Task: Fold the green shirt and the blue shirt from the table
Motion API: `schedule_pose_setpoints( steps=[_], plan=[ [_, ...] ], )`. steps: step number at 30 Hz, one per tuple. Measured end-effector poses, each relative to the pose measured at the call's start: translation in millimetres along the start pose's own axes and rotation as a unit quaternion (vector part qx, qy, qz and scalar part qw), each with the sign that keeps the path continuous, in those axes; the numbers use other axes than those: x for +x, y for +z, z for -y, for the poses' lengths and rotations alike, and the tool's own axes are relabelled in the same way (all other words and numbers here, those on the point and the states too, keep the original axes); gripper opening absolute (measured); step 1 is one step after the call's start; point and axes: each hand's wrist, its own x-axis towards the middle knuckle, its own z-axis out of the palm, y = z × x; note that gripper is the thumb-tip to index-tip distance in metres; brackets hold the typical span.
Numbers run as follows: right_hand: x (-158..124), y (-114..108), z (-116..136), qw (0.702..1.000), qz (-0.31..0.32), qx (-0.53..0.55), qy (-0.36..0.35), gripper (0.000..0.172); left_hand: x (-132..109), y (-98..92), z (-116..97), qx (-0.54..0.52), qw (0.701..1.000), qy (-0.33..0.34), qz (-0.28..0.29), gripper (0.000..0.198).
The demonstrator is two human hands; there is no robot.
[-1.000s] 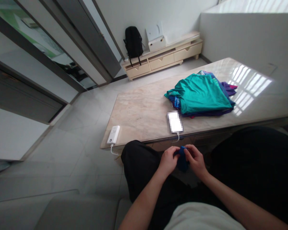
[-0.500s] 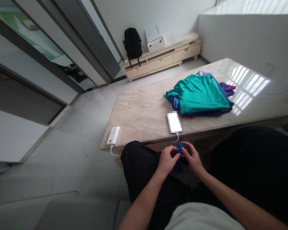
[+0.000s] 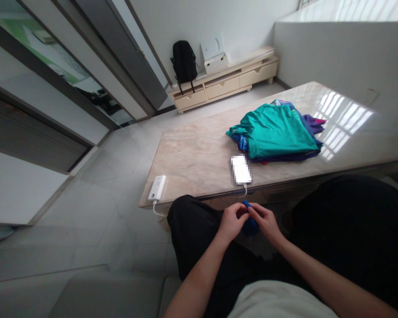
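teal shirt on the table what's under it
Blue and purple clothes peek out at its edges, plus some pink. The teal shirt covers the rest, hiding how many.

Glossy marble table (image 3: 199, 154), soft cloth pile (image 3: 275, 130).

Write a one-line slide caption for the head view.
Left hand and right hand pinch a blue cloth over the lap, before a table bearing phone and stacked clothes.

I'm in a home living room: marble coffee table (image 3: 199, 154) ahead of my hands (image 3: 248, 221), low drawer cabinet (image 3: 225, 81) beyond.
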Motion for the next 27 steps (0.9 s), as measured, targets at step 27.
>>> schedule_pose_setpoints(
  steps=[27],
  plan=[
    [16, -27, -5, 0.925, -0.004, -0.374, -0.074, 0.020, -4, -5.9, -17, 0.014, 0.993, 0.018, -0.112, 0.020]
  ],
)
